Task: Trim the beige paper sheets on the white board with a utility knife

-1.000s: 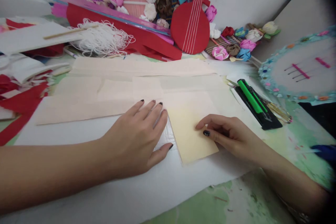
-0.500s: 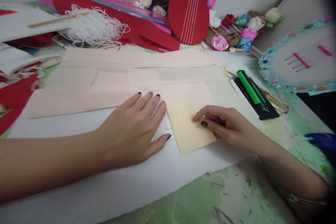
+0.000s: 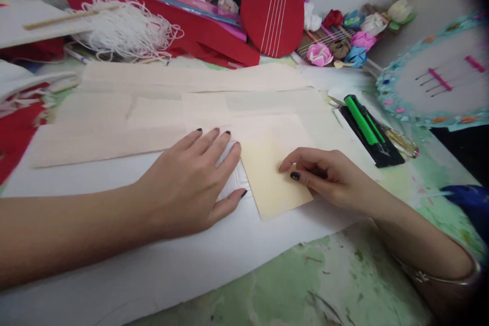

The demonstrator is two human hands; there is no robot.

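My left hand [image 3: 187, 183] lies flat with its fingers slightly spread, pressing on the white board [image 3: 126, 260] and the lower edge of the beige sheet. Beside its index finger and thumb, a clear, shiny patch [image 3: 240, 175] shows on the board; what it is I cannot tell. A pale yellow piece of paper [image 3: 263, 188] sits just right of that hand. Over its right side, my right hand [image 3: 324, 175] rests with fingers loosely curled. Thumb and index tips are a little apart on the paper, with nothing visible between them.
Long beige sheets [image 3: 114, 112] stretch across the board. To the right lie a green cutter [image 3: 361, 119] and gold-handled scissors [image 3: 405, 140]. White string [image 3: 126, 30], a red lute-shaped piece [image 3: 271, 15] and paper flowers [image 3: 320, 54] line the back. A blue-rimmed decorated disc [image 3: 431, 76] stands right.
The whole view has shifted slightly, so everything sits a bit higher and to the left. Both hands keep almost the same pose over the board and the yellow paper.
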